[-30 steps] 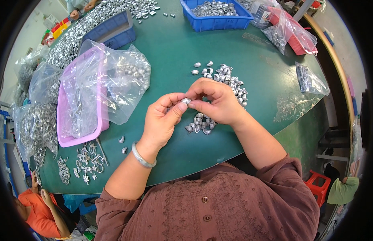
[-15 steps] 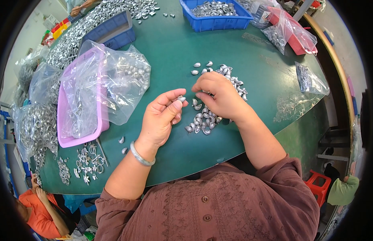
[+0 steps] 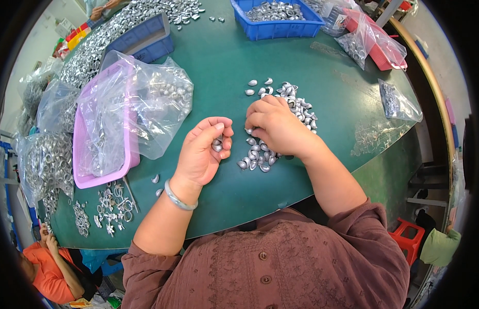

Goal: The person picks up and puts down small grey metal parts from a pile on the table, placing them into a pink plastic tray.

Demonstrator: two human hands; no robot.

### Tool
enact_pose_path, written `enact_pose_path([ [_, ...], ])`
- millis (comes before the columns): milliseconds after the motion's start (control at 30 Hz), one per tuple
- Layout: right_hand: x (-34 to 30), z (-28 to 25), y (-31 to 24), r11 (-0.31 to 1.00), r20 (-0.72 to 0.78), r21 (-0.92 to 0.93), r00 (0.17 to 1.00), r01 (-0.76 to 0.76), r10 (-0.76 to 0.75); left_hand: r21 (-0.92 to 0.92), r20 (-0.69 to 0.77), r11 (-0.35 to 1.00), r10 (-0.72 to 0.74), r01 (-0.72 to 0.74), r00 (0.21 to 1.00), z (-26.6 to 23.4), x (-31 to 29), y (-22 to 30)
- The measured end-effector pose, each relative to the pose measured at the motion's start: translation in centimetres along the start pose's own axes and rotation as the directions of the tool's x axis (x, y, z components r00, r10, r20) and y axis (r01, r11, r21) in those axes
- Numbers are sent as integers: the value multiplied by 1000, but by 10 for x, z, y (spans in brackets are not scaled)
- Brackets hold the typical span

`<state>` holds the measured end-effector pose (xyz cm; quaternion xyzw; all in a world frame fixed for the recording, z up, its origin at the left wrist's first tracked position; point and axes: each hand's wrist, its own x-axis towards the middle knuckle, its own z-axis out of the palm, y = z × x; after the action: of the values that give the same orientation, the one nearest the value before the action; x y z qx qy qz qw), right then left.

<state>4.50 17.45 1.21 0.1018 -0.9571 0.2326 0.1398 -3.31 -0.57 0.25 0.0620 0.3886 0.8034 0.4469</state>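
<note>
My left hand (image 3: 202, 152) is curled around a few small silver metal pieces (image 3: 217, 145), held between thumb and fingers just above the green table (image 3: 224, 56). A metal bangle (image 3: 177, 195) circles that wrist. My right hand (image 3: 274, 125) lies palm down on a loose pile of small silver metal pieces (image 3: 260, 157), fingers bent onto them; whether it grips any is hidden. More of the pile (image 3: 301, 105) spreads beyond my right hand.
A pink basket (image 3: 97, 177) lined with a clear plastic bag (image 3: 157, 103) of metal parts stands left. Blue bins (image 3: 280, 28) (image 3: 141, 38), a red basket (image 3: 378, 51), small bags (image 3: 396, 103) and silver rings (image 3: 113, 203) lie around. Another person in orange (image 3: 43, 268) is lower left.
My hands were together passing a piece; now they have parted. My right hand moved down onto the pile, my left drew back slightly with pieces in it.
</note>
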Motion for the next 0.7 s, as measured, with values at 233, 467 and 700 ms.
enact_pose_path([
  [233, 5, -7, -5, 771, 36, 621, 988, -141, 151, 248, -82, 969, 5, 16, 997, 7, -3, -3],
  [467, 4, -5, -10, 728, 1, 686, 1000, -5, 6, 320, -45, 947, -24, 37, 999, 11, -7, -4],
  [700, 4, -5, -13, 698, -1, 715, 999, -35, 50, 134, 24, 984, -121, 117, 992, 6, -4, -1],
])
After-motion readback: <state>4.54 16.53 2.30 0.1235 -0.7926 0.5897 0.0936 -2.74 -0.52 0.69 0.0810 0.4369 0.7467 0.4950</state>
